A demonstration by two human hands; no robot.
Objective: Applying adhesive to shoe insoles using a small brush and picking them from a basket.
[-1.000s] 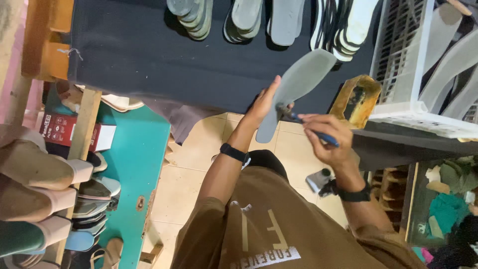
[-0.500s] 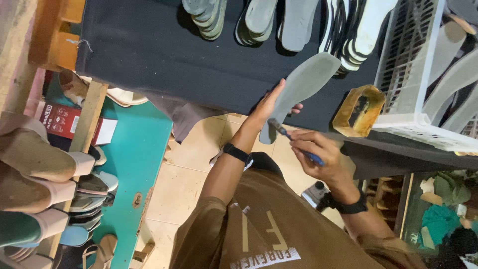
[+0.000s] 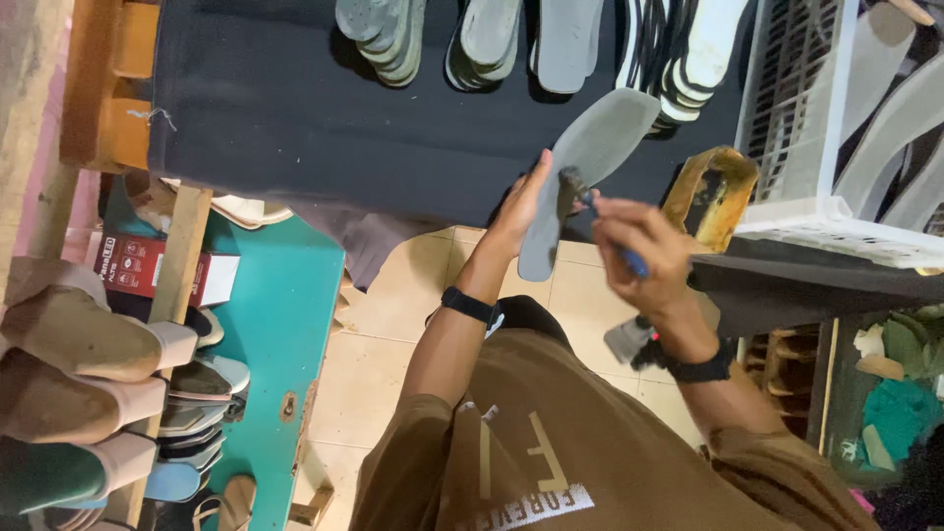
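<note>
My left hand (image 3: 519,208) holds a long grey shoe insole (image 3: 587,162) by its edge, at the near edge of a black-covered table (image 3: 295,108). My right hand (image 3: 639,246) grips a small blue-handled brush (image 3: 615,236), its tip touching the insole near the middle. An open yellow tin (image 3: 713,197) of what looks like glue sits just right of my right hand. Both wrists carry black bands.
Stacks of grey and white insoles (image 3: 531,39) lie at the far side of the table. A white plastic crate (image 3: 826,147) stands at the right. At the left, a teal shelf (image 3: 275,324) and racks hold finished shoes (image 3: 79,344) and a red box (image 3: 147,270).
The view has shifted slightly. The insole stays in my left hand while the brush in my right hand has moved along its surface towards the middle.
</note>
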